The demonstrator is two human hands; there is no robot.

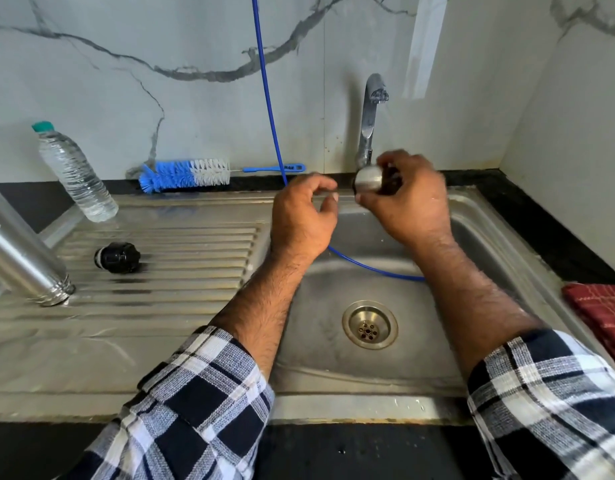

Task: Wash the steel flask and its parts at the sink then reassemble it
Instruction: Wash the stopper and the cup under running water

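The steel flask body [22, 251] is running off the left edge, its upper end unseen. The right hand [408, 199] is covering most of the steel cap [367, 180], hiding its far side. The red cloth [602, 313] is being cropped at the right edge. The left hand's fingertips [330, 199] are appearing motion-blurred.

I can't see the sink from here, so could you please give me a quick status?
Right hand grips steel cap under the tap. Left hand beside it, holding nothing. Flask and black stopper on drainboard. Blue hose lies in basin.
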